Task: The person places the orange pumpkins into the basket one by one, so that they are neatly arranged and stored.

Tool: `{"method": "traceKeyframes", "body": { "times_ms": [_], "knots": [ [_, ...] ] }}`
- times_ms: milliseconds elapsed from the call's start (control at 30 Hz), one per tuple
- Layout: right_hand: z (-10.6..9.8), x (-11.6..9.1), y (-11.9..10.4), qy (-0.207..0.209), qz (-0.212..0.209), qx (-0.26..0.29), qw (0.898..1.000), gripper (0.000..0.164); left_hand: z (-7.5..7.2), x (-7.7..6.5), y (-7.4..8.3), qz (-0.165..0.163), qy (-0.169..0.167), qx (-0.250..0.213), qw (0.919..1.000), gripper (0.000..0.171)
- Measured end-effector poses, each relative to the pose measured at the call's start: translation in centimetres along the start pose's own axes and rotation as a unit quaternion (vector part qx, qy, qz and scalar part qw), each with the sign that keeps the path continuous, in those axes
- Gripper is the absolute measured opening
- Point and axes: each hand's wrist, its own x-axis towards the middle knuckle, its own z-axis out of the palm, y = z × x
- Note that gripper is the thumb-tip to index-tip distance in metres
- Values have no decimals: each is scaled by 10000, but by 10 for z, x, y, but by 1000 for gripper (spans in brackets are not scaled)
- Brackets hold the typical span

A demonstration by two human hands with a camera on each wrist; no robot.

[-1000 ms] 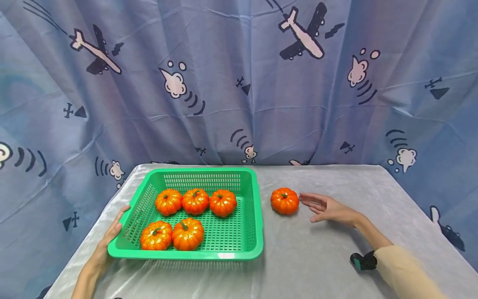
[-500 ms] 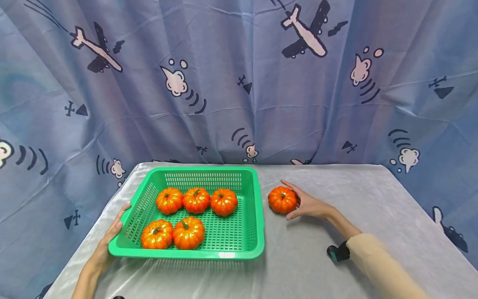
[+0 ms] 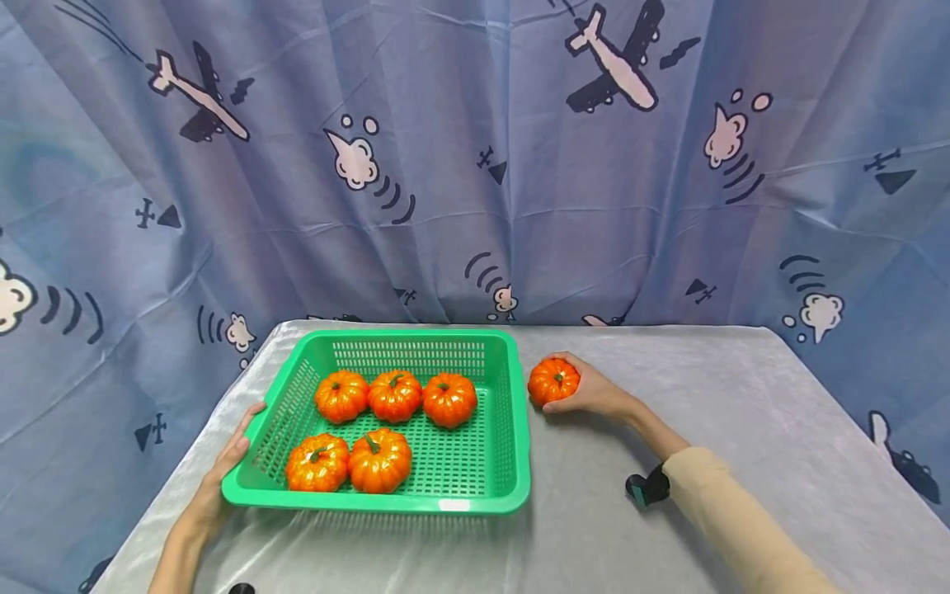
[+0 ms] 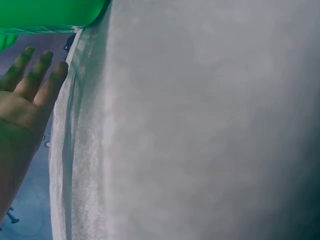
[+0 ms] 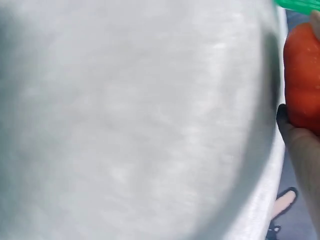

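Observation:
My right hand (image 3: 597, 396) grips a small orange pumpkin (image 3: 552, 381) just right of the green basket (image 3: 523, 429), thumb on its near side and fingers behind. Close up in the right wrist view, the same pumpkin (image 5: 301, 75) shows with the thumb (image 5: 295, 132) along it. Several more pumpkins (image 3: 378, 460) sit inside the basket, in a back row and a front-left pair. My left hand (image 3: 211, 487) lies along the basket's left side, fingertips at the rim. Its fingers (image 4: 37, 77) look straight in the left wrist view.
A grey-white cloth covers the table (image 3: 668, 363). Behind it hangs a blue curtain (image 3: 445, 165) printed with airplanes. A black wrist strap (image 3: 647, 487) is on the right forearm, by the beige sleeve (image 3: 731, 511).
My right hand has reached leftward and taken hold of the pumpkin, which has shifted slightly up and left in the head view. The left hand stays at the basket's side.

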Motion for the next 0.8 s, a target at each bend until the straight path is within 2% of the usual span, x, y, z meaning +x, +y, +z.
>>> {"method": "traceKeyframes", "body": {
  "times_ms": [167,367,567,800],
  "knots": [
    [-9,0,-25,400,-2,343,9986,77,-1,0,1,-26,-16,-56,10000,46],
    [-8,3,-66,445,19,765,9961,77,-1,0,2,-82,90,50,9999,46],
    [9,7,-98,289,14,916,9954,76,0,0,1,-5,-26,-38,10000,46],
    [41,14,-125,-41,-132,973,9952,74,1,1,0,59,-47,-145,9999,46]
  ]
}}
